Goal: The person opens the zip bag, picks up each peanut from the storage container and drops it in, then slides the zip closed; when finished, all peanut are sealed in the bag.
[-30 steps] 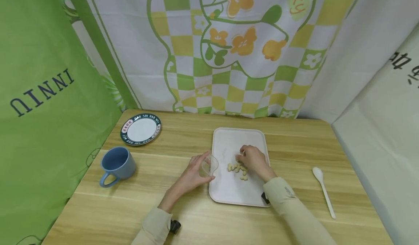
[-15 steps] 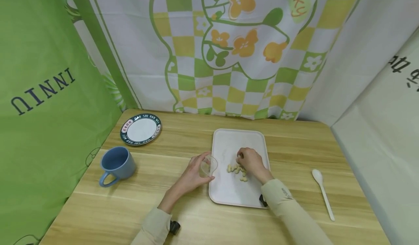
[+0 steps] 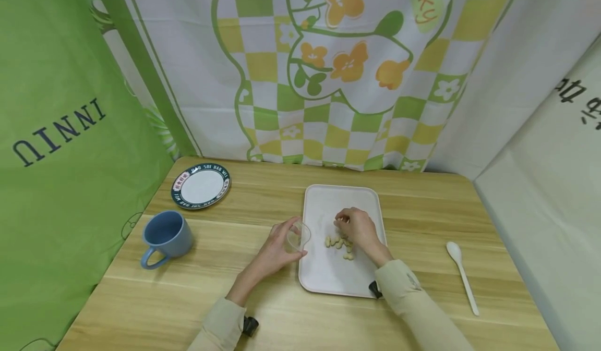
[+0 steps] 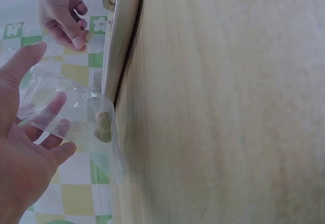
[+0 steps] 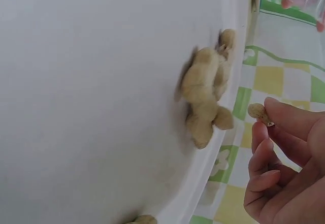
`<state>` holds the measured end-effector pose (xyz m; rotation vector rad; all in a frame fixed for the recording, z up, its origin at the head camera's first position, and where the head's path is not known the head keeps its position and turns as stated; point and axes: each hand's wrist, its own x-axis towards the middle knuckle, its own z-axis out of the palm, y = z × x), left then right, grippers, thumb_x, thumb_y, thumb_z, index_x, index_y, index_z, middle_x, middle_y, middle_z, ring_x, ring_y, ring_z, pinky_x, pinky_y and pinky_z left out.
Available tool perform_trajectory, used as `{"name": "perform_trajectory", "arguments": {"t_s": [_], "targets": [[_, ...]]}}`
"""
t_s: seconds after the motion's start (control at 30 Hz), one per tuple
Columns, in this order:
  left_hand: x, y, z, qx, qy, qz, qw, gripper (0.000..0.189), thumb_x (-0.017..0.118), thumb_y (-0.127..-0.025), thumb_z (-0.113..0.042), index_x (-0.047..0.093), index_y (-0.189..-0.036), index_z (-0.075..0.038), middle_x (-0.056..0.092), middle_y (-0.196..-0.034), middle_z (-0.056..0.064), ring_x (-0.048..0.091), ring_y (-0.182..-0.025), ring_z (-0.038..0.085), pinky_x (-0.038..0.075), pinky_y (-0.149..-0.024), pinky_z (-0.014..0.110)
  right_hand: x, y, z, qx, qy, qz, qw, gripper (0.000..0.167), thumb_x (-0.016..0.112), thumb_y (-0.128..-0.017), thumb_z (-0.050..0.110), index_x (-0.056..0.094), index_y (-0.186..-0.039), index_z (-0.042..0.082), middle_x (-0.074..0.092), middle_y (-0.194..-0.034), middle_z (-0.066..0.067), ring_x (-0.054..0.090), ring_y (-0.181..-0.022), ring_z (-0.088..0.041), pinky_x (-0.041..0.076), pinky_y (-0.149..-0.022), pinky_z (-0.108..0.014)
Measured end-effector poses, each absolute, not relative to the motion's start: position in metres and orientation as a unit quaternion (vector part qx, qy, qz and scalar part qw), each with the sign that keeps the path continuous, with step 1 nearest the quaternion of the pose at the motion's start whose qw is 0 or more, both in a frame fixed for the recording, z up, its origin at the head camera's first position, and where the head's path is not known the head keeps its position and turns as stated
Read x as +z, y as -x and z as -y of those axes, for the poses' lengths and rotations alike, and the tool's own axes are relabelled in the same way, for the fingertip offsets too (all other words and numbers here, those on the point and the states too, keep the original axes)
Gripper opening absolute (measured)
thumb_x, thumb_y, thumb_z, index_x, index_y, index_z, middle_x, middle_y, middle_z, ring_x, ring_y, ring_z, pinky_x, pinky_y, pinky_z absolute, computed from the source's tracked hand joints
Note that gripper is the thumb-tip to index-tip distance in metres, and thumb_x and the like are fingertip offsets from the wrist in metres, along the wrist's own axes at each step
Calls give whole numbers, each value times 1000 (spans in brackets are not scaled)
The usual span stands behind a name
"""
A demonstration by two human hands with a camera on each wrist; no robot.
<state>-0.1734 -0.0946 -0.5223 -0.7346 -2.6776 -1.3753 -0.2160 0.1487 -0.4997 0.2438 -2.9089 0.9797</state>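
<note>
The right hand (image 3: 360,229) pinches one peanut (image 5: 258,112) above the tray (image 3: 328,275). At the tray's nine o'clock, the left hand (image 3: 276,250) holds a clear bag (image 4: 78,104) containing another peanut (image 4: 103,127).

Clear plastic bag (image 4: 78,102) at the tray's (image 3: 324,275) left edge, apparently one unshelled peanut (image 4: 103,127) inside; peanut cluster (image 5: 200,89) mid-tray; pinched peanut (image 5: 258,112) above.

At left are one plate (image 3: 203,186), one mug (image 3: 173,239); at right, one spoon (image 3: 454,251); between, one tray (image 3: 328,278), one bag (image 4: 76,94), two hands (image 3: 274,251), peanuts (image 5: 199,76) too clumped to count.
</note>
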Motion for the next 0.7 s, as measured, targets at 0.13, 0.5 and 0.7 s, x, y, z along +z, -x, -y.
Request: {"name": "perform_trajectory", "arguments": {"t_s": [0.13,0.5,0.7], "targets": [[-521,173,95,-446,234,864,23,82,82,-75,-15,38,-143,-5,58,-112,11,44,-121,31,35,-105,50,-498,213,-147,341,-87,935,47,8,74,-84,11,74,-90,5,62,-76,-2,55,-69,-16,45,-60,-30],[-522,174,94,-435,237,868,21,84,82,-77,-20,37,-145,-3,59,-113,11,44,-121,31,35,-105,51,-478,201,-139,399,-145,901,91,7,71,-85,5,74,-91,4,63,-78,-1,55,-70,-14,46,-62,-26],[-523,175,93,-431,235,871,20,85,81,-77,-22,35,-146,-3,59,-114,12,44,-121,32,35,-105,52,-471,195,-134,416,-165,890,93,8,71,-85,6,74,-93,4,65,-81,-1,57,-73,-13,47,-64,-25]]}}
